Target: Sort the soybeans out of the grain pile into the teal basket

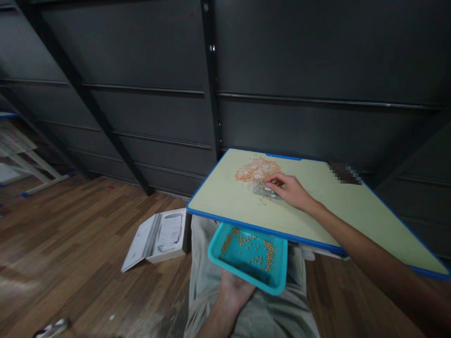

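Observation:
A pale green table with a blue rim [246,224] stands before me. On its far part lies a pile of small yellow beans mixed with white grains [257,170]. My right hand [291,190] rests beside the pile, fingers closed on a small shiny flat tool [266,191] that I cannot name. Below the table's near edge, my left hand [234,288] grips the underside of a teal tray [278,277] that holds several loose yellow beans. The left fingers are mostly hidden under the tray.
An open white box [158,237] lies on the wooden floor left of my knees. A dark metal wall with a slanted beam [84,94] rises behind the table. A small object [52,328] lies on the floor at lower left.

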Available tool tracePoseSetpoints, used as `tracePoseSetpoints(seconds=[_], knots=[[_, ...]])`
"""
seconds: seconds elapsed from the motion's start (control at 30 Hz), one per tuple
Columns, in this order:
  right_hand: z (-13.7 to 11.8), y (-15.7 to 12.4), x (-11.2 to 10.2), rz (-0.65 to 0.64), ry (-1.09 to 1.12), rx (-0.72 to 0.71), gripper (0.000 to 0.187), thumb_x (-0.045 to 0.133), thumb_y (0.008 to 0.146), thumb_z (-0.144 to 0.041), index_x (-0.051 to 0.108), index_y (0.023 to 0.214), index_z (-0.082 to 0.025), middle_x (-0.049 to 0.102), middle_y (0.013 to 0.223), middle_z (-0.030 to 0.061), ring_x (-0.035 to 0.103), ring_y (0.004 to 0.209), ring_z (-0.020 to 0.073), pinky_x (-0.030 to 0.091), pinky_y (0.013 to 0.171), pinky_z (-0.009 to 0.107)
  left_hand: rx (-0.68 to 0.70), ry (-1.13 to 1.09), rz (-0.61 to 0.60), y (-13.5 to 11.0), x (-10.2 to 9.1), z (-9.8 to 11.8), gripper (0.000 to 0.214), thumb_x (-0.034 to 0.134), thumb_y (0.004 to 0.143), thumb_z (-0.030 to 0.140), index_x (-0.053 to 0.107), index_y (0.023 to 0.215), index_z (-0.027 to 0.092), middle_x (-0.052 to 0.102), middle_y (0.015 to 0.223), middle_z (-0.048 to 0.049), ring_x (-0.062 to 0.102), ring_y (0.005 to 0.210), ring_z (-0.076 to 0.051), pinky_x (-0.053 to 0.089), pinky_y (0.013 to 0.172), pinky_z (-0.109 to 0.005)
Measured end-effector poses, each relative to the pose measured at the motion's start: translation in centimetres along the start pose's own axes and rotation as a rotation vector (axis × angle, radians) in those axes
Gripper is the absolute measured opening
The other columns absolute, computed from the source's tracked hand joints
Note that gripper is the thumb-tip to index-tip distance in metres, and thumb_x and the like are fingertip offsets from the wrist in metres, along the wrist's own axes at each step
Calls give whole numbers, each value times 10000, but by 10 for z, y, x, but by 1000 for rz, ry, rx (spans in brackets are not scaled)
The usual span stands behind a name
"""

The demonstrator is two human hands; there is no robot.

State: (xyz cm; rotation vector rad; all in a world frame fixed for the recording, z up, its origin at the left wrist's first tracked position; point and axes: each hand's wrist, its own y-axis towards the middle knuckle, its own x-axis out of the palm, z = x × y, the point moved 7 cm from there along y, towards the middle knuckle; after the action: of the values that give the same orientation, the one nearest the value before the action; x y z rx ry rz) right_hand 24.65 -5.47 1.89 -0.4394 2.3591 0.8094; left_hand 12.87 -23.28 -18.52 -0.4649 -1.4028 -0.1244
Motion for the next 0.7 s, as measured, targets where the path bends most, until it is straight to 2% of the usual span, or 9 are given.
tracePoseSetpoints(seconds=[0.33, 0.7], knots=[[-12, -3, 6, -50, 17, -6, 192, 589, 887, -360, 677, 956, -204, 703, 898, 51, 626, 786, 178, 472, 701, 316, 8, 43, -14, -2, 6, 1, 383, 460, 886, 339, 635, 1205, 217, 738, 1099, -84, 597, 1154, -311, 346, 1078, -561], [-19, -8, 15, -133, 54, -13, 180, 619, 866, -349, 686, 952, -206, 696, 866, 39, 615, 761, 165, 476, 692, 306, 10, 38, -45, -3, 11, 1, 364, 459, 889, 353, 660, 1154, 207, 719, 1136, -94, 587, 1153, -316, 331, 1081, -596]])
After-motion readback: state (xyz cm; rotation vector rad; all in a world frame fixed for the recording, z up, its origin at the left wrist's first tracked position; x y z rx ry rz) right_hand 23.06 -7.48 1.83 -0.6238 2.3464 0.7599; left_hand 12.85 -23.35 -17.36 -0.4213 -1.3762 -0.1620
